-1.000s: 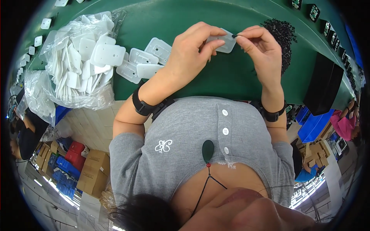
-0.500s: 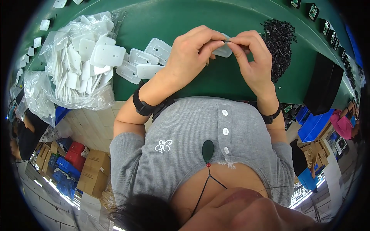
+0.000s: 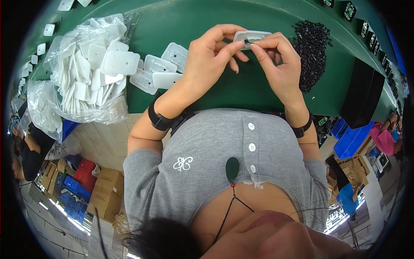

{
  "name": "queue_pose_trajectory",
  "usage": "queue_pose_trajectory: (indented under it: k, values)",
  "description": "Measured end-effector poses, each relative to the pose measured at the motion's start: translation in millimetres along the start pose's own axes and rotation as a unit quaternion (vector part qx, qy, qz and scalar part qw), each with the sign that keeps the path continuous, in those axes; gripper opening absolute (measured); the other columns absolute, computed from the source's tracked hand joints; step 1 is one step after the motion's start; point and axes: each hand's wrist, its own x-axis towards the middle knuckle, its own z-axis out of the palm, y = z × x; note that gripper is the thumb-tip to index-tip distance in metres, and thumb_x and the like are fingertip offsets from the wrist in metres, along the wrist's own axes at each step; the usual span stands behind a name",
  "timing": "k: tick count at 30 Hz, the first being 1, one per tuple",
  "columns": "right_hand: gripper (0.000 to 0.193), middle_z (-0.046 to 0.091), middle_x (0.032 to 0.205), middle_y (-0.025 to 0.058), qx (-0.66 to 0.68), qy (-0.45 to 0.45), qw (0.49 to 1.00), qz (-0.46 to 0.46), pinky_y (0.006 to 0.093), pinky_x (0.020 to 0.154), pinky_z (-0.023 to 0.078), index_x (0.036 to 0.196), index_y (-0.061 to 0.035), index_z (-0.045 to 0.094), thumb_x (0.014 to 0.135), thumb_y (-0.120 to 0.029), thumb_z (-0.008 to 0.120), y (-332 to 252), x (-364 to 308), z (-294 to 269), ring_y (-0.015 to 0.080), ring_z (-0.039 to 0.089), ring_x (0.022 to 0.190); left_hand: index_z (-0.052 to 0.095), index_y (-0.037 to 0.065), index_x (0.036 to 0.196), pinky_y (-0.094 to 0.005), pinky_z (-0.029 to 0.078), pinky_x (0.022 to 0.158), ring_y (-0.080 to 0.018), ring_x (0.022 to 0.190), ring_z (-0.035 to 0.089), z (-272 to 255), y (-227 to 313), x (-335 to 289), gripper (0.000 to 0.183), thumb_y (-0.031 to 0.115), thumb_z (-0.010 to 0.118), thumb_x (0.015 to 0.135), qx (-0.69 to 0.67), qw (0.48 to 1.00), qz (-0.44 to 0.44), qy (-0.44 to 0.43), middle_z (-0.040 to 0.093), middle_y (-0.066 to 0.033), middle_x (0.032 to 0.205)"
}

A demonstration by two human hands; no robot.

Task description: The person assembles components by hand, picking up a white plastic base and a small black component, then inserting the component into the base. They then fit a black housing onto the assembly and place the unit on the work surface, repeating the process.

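Between my two hands is a white plastic cover [image 3: 258, 34], tilted so its recessed inner side shows. A small black part [image 3: 246, 42] sits at its near left, by my thumb tips. My left hand [image 3: 209, 56] is closed on the cover's left end, with its thumb beside the black part. From the other side my right hand [image 3: 282, 62] grips the cover's right end, thumb on the near edge and fingers curled. Whether the black part is seated in the cover or only pinched there, I cannot tell. Several loose white covers [image 3: 160, 63] lie left of my left wrist.
At the left, an open clear plastic bag [image 3: 92, 113] holds many white covers. A pile of small black parts [image 3: 311, 60] lies just right of my right hand. Farther right stands a black box [image 3: 362, 93] on the green table [image 3: 168, 21]. Circuit-board units [image 3: 348, 11] line the far right.
The white cover, earlier lying mostly behind my fingers, is now tilted up with its inner side showing. My fingertips have moved slightly apart, and the black part shows against the cover.
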Motion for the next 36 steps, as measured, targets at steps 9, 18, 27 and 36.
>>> queue_pose_trajectory:
  k: [9,18,27,36]
  values:
    - [0.007,0.053,0.075,-0.0060,0.198,-0.030,0.964,0.172,0.0181,0.057,0.032,0.088,-0.0030,0.064,0.089,-0.006,0.070,13,1,9,0.0010,0.041,0.066,0.052,-0.003,0.108,-0.0213,0.052,0.059,-0.0141,0.073,0.066,5,-11,-1,0.017,0.001,0.060,0.094,0.099,0.990,0.090,0.039,0.065,-0.0108,0.094]
    - [0.031,0.056,0.098,0.0070,-0.092,0.103,0.988,-0.068,0.0268,0.070,0.042,0.097,-0.0059,0.063,0.075,-0.017,0.082,-1,9,-7,0.0190,0.053,0.084,0.052,-0.002,0.107,-0.0215,0.050,0.058,-0.0131,0.072,0.065,2,-8,2,0.016,0.001,0.061,0.094,-0.005,0.996,0.085,0.026,0.064,-0.0098,0.091]
    - [0.027,0.057,0.092,-0.0022,0.144,-0.051,0.983,0.106,0.0211,0.070,0.037,0.097,-0.0081,0.052,0.082,-0.012,0.074,7,-4,-2,0.0047,0.051,0.081,0.052,-0.003,0.109,-0.0226,0.051,0.060,-0.0142,0.072,0.064,0,-13,-6,0.016,-0.001,0.059,0.095,0.028,0.997,0.066,-0.006,0.065,-0.0116,0.095]
    - [0.032,0.054,0.095,0.0038,0.262,-0.025,0.957,0.118,0.0244,0.075,0.048,0.104,-0.0034,0.050,0.085,-0.006,0.074,13,-19,-9,0.0103,0.056,0.086,0.053,-0.005,0.110,-0.0235,0.050,0.055,-0.0154,0.063,0.065,7,-7,-3,0.016,0.008,0.051,0.101,-0.082,0.995,0.051,0.019,0.067,-0.0125,0.084]
